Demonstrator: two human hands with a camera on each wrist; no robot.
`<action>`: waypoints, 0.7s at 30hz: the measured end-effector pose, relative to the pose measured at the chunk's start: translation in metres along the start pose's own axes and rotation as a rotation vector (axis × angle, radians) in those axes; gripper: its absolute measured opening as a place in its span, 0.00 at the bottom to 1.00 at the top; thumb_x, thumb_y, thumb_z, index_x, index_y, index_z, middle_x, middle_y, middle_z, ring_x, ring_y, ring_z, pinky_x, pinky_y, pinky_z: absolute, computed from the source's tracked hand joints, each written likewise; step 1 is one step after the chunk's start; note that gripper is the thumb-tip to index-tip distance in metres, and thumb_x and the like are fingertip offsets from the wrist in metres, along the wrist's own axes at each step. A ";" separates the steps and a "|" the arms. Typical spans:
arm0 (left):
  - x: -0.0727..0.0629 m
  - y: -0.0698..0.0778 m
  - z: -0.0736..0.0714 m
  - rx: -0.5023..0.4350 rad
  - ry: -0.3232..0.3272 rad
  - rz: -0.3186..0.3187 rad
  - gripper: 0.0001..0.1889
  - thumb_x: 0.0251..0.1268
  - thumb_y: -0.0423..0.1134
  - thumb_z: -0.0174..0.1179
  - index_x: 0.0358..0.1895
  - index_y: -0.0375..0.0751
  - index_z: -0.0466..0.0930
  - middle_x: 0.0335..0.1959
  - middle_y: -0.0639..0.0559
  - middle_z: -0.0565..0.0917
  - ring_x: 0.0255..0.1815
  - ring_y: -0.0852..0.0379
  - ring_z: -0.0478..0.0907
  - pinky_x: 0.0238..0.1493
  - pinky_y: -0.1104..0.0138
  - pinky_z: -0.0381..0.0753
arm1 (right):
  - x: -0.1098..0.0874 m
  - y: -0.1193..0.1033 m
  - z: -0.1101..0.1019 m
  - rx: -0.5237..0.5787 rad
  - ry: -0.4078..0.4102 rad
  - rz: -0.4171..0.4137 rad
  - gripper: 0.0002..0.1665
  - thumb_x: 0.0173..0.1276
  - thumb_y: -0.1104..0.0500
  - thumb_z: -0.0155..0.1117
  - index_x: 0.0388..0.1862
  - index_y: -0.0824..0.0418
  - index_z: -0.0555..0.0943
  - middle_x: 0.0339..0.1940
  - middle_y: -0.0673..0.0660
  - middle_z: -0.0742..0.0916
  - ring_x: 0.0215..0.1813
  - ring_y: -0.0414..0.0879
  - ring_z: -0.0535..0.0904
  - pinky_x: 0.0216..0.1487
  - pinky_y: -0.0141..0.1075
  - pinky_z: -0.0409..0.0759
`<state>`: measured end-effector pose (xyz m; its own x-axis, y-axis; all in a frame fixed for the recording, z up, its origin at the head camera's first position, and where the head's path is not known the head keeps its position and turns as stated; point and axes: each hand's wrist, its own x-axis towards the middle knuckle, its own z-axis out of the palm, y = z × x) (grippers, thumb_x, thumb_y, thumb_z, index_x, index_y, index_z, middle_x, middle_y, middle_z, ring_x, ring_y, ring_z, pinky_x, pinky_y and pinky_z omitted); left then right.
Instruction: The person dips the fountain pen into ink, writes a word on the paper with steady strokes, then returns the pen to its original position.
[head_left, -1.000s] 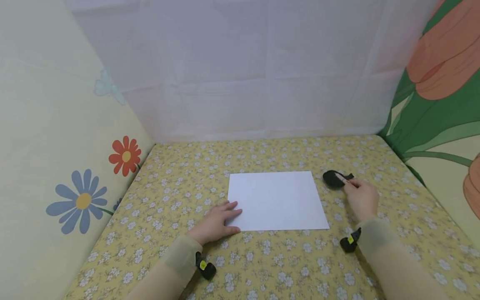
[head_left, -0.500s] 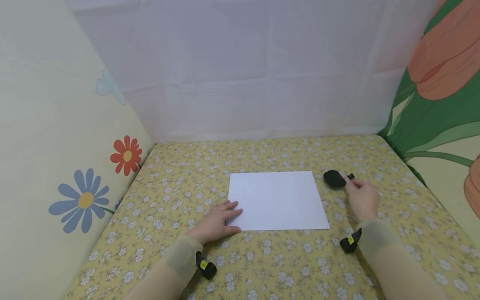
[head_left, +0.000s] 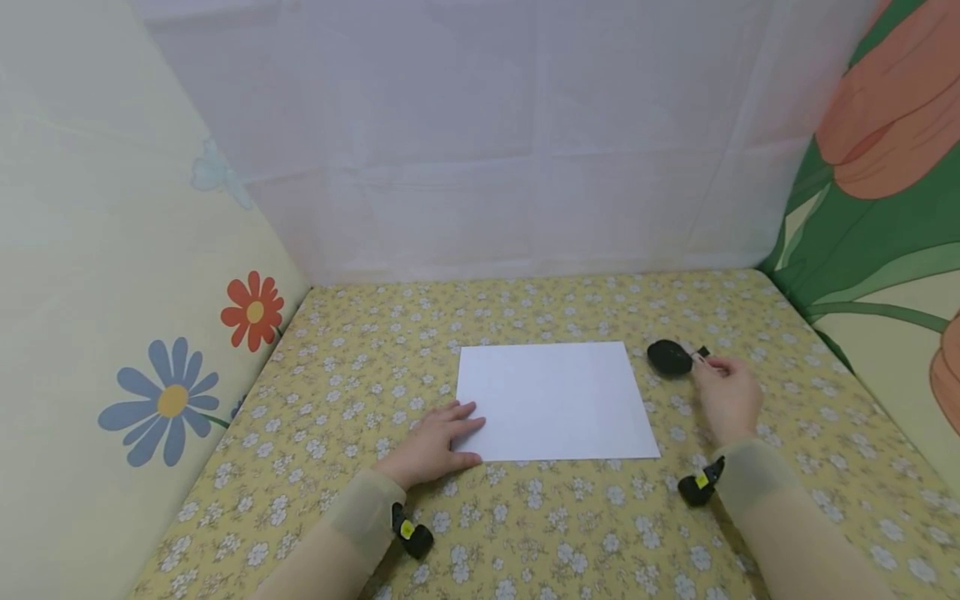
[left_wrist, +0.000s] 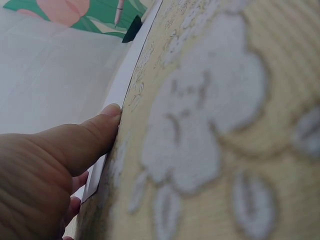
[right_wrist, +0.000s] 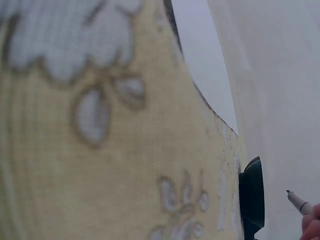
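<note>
A blank white sheet of paper [head_left: 555, 400] lies flat on the table. My left hand [head_left: 431, 446] rests at its near left corner, fingers spread over the edge. In the left wrist view the thumb [left_wrist: 92, 137] lies straight along the paper's edge. To the right of the paper, my right hand [head_left: 726, 400] pinches a slim white pen [right_wrist: 298, 202] with a dark, pointed tip. The pen is above a small black dish-like object [head_left: 669, 358], rounded with a narrow tail. In the right wrist view this object [right_wrist: 252, 195] stands just left of the pen tip.
A yellow cloth with white flowers [head_left: 570, 533] covers the table. A white sheet [head_left: 450, 150] hangs behind it. Flower-printed panels stand at the left [head_left: 90, 250] and right [head_left: 892, 217]. Each wrist bears a small black camera.
The pen's tip has drawn back from over the middle of the black object toward its right side. My right hand has shifted slightly right; my left hand stays on the paper.
</note>
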<state>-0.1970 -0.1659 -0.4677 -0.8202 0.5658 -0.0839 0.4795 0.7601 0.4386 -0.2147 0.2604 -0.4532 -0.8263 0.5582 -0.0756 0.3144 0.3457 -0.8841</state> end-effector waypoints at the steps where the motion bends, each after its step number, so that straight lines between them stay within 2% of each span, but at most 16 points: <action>1: 0.000 0.000 0.000 0.000 0.000 0.000 0.33 0.64 0.56 0.60 0.70 0.48 0.67 0.75 0.49 0.58 0.76 0.43 0.48 0.73 0.45 0.46 | 0.000 0.000 0.000 0.008 0.004 0.005 0.30 0.69 0.38 0.54 0.61 0.55 0.76 0.48 0.56 0.80 0.40 0.48 0.76 0.31 0.37 0.75; 7: 0.000 0.000 0.000 0.001 -0.002 -0.003 0.34 0.64 0.56 0.61 0.71 0.48 0.67 0.75 0.50 0.57 0.76 0.44 0.48 0.73 0.46 0.46 | 0.002 0.001 0.000 0.091 0.009 0.056 0.29 0.69 0.38 0.55 0.63 0.51 0.77 0.49 0.52 0.81 0.43 0.45 0.76 0.32 0.35 0.75; 15: 0.000 -0.001 0.000 -0.013 0.001 0.002 0.34 0.64 0.56 0.61 0.70 0.48 0.67 0.75 0.49 0.57 0.76 0.44 0.48 0.73 0.46 0.46 | 0.004 0.000 0.003 0.192 0.003 0.123 0.27 0.70 0.41 0.56 0.63 0.51 0.76 0.56 0.53 0.80 0.48 0.44 0.76 0.41 0.38 0.75; 19: 0.000 -0.001 0.000 -0.012 -0.001 0.002 0.34 0.64 0.56 0.61 0.71 0.48 0.66 0.76 0.50 0.57 0.76 0.44 0.48 0.73 0.46 0.45 | 0.005 -0.001 0.005 0.277 0.024 0.146 0.25 0.69 0.45 0.59 0.63 0.51 0.76 0.56 0.51 0.79 0.46 0.42 0.75 0.40 0.36 0.75; 21: 0.000 -0.001 0.000 -0.010 -0.001 0.003 0.34 0.64 0.56 0.60 0.71 0.49 0.66 0.76 0.50 0.57 0.76 0.44 0.48 0.73 0.46 0.46 | 0.005 -0.001 0.005 0.353 0.041 0.157 0.24 0.69 0.47 0.60 0.61 0.52 0.77 0.54 0.50 0.80 0.44 0.41 0.75 0.37 0.34 0.75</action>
<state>-0.1973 -0.1665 -0.4684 -0.8184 0.5686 -0.0830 0.4792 0.7551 0.4475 -0.2215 0.2595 -0.4552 -0.7591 0.6160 -0.2105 0.2492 -0.0237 -0.9682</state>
